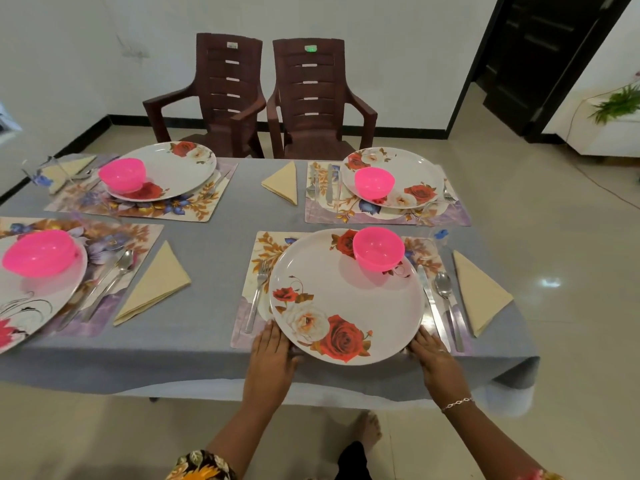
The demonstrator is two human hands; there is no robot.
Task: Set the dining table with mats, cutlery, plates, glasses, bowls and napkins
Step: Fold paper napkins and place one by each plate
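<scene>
Work looks nearly finished: my left hand (272, 348) and right hand (429, 353), laid flat, touch opposite sides of the rose plate (346, 289) between them on its mat (265, 244), while the three settings (408, 164) beyond look complete.

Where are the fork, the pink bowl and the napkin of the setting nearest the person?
fork (257, 296): head view, middle of its handle.
pink bowl (378, 248): head view, inside of the bowl.
napkin (480, 295): head view, middle of the folded cloth.
</scene>
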